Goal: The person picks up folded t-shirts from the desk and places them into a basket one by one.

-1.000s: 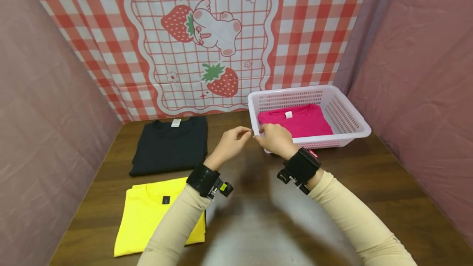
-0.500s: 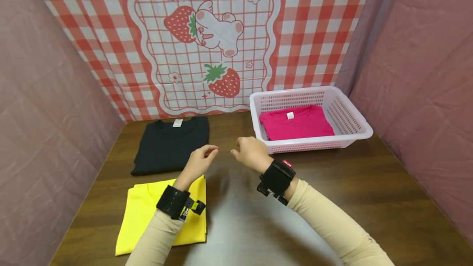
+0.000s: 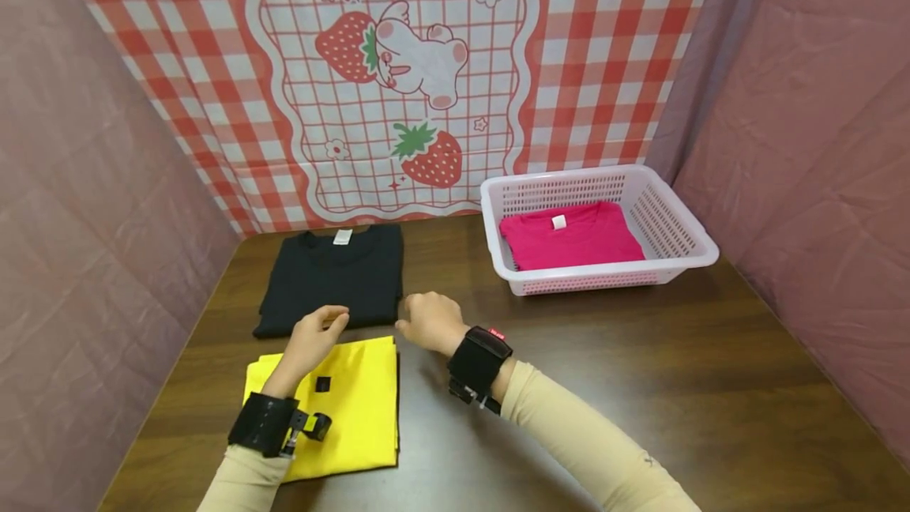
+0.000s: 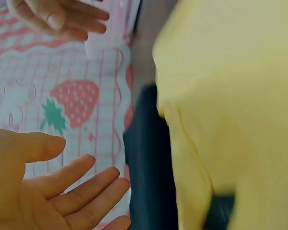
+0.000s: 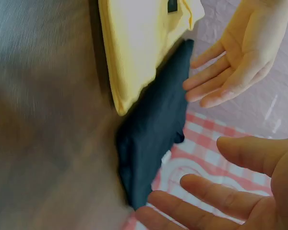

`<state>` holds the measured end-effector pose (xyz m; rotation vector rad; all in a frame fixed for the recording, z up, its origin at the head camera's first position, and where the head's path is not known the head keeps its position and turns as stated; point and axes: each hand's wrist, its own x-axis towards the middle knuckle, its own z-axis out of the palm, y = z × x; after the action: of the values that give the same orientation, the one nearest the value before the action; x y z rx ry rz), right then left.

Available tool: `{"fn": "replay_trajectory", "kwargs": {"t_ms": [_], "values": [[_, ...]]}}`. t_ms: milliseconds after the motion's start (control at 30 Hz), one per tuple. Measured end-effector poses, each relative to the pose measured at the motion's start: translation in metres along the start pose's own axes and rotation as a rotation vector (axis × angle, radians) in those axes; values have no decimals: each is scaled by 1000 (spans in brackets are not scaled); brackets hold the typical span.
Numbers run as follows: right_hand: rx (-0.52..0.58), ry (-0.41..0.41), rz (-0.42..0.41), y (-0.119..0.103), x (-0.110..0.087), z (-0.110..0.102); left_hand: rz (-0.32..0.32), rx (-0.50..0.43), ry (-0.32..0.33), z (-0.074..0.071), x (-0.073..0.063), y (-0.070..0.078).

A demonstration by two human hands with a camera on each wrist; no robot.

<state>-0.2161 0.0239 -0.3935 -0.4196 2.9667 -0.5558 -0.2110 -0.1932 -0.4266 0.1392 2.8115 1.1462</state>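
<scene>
My left hand (image 3: 310, 344) hovers over the far part of a folded yellow T-shirt (image 3: 355, 417), its fingers relaxed and holding nothing. The right hand (image 3: 432, 322) is in the air by the near right corner of a folded black T-shirt (image 3: 327, 279), also with nothing in it. In the left wrist view the thumb and fingers of the left hand (image 4: 72, 191) are spread apart beside the yellow shirt (image 4: 230, 105). The right wrist view shows loosely extended fingers on the right hand (image 5: 230, 196), near the black shirt (image 5: 149, 129).
A white plastic basket (image 3: 590, 284) stands at the back right with a folded pink T-shirt (image 3: 576, 243) inside. The wooden table (image 3: 640, 385) reaches to pink curtains at both sides. Behind it hangs a red checked strawberry cloth (image 3: 483, 62).
Both hands have moved left and toward the person, away from the basket's near left corner to the yellow and black shirts. The shirts and basket stay in place.
</scene>
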Motion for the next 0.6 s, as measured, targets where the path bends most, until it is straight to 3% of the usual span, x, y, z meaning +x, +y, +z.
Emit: {"fn": "replay_trajectory", "kwargs": {"t_ms": [267, 600], "values": [[59, -93, -25, -14, -1, 30, -75, 75, 0, -24, -14, -32], [78, -83, -28, -21, 0, 65, -153, 176, 11, -41, -18, -69]]}}
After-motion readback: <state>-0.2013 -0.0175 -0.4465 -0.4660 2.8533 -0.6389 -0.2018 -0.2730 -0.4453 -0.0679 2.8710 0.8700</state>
